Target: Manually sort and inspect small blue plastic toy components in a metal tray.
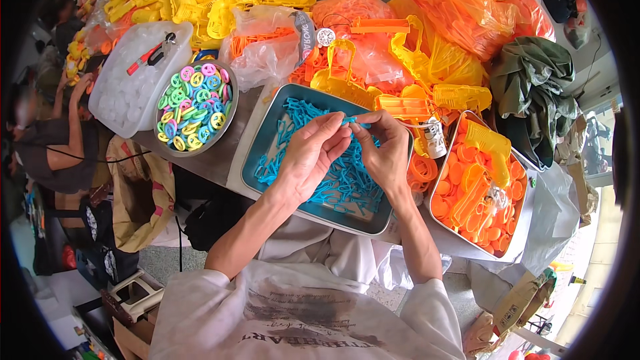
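Three kinds of printing show, going left to right: rows of dark lettering across the white shirt (pixel 300 323), pale letters on a dark band (pixel 305 35) over a clear plastic bag, and dark print around a white bottle (pixel 435 137). Just above the blue-grey tray (pixel 337 99), the left hand (pixel 312 153), its palm partly turned up and outer fingers loosely curled, brings thumb and forefinger tightly onto a small blue piece (pixel 349 121). Meeting it there, the right hand (pixel 385 151) pinches that same piece between thumb and forefinger, back of the hand upward. Among the containers on the tabletop (pixel 215 160), a white tub (pixel 183 33) at the left holds translucent pieces, with a red-handled tool (pixel 143 61) lying on top. Close beside it stands a rounded bowl (pixel 230 112) heaped with green, pink, yellow and blue rings (pixel 193 103). Next comes the tray under the hands, strewn with slim blue clips (pixel 343 183); parts of its bottom show between them. Farther right, a tilted metal-rimmed tray (pixel 443 168) is filled with orange parts (pixel 475 207), and a yellow moulded piece (pixel 490 147) lies across its upper portion.
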Demonstrator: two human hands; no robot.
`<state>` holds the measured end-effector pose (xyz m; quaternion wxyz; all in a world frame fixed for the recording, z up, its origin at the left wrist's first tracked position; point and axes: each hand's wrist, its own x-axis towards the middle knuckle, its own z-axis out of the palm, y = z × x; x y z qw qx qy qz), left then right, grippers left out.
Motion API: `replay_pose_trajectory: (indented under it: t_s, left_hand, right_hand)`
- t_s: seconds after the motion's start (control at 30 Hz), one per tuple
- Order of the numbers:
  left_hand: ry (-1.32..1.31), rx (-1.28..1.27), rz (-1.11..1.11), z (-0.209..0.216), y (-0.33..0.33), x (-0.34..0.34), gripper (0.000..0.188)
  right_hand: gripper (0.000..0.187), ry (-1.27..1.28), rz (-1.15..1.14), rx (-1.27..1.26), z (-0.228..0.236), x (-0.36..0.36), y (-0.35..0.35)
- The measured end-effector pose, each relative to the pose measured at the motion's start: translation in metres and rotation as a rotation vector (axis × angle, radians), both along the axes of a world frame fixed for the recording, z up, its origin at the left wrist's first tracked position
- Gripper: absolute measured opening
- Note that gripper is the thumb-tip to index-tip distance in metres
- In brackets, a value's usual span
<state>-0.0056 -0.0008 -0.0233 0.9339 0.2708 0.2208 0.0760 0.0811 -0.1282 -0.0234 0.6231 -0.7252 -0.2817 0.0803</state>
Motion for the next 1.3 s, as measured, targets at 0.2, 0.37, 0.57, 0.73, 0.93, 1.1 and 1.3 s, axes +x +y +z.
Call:
replay_pose_trajectory:
  t_s: [0.2,0.37,0.57,0.73,0.93,1.1,1.3]
  left_hand:
    - [0.003,0.079,-0.133,0.019,0.014,-0.018,0.035]
    - [0.161,0.902,0.039,0.017,0.052,-0.065,0.032]
    - [0.307,1.681,0.177,0.019,0.092,-0.092,0.020]
    - [0.410,1.768,-0.064,0.038,0.089,-0.095,0.017]
    - [0.195,2.342,-0.411,0.034,0.076,-0.082,0.014]
    - [0.232,2.454,-0.459,0.021,0.075,-0.073,0.021]
    - [0.195,2.324,-0.382,0.022,0.074,-0.078,0.013]
  right_hand:
    - [0.011,0.089,0.049,0.116,0.001,0.000,-0.004]
    - [0.013,0.065,0.126,0.035,-0.003,0.004,0.000]
    - [0.016,0.083,0.144,0.014,-0.002,0.003,-0.002]
    - [0.018,0.085,0.150,-0.031,0.001,0.004,0.002]
    - [0.019,0.040,0.137,-0.059,0.001,0.001,0.001]
    - [0.016,-0.060,0.091,-0.100,0.007,-0.001,0.000]
    - [0.017,-0.170,0.042,-0.201,0.001,-0.002,0.003]
